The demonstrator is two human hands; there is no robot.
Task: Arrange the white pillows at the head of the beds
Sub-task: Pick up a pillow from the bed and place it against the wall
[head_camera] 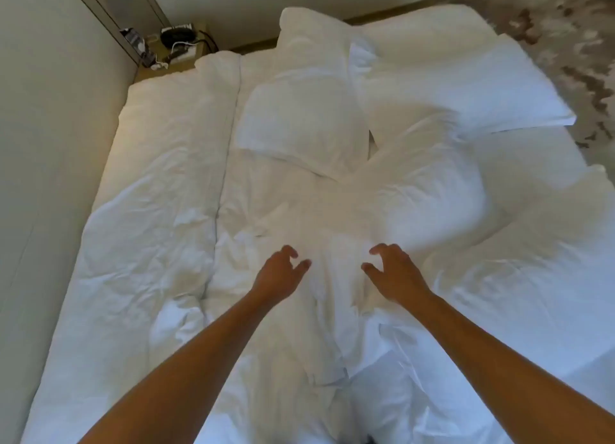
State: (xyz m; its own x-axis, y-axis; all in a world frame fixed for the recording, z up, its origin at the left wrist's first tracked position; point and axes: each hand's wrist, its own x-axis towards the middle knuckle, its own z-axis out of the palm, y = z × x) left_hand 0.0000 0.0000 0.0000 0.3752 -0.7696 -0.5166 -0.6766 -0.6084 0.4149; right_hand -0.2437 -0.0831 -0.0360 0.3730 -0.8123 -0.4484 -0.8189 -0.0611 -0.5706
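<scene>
Both hands reach out empty over the rumpled bedding toward a heap of pillows.

The left hand [281,274] and right hand [392,274], low in the middle of the frame, have loosely curled fingers holding nothing, seemingly ready to grab. The nearest pillow [422,190], blurred, lies right of centre; another pillow [299,127] sits above it, more are piled toward the top. No containers are visible; a nightstand [176,50] with cables stands upper left.
</scene>
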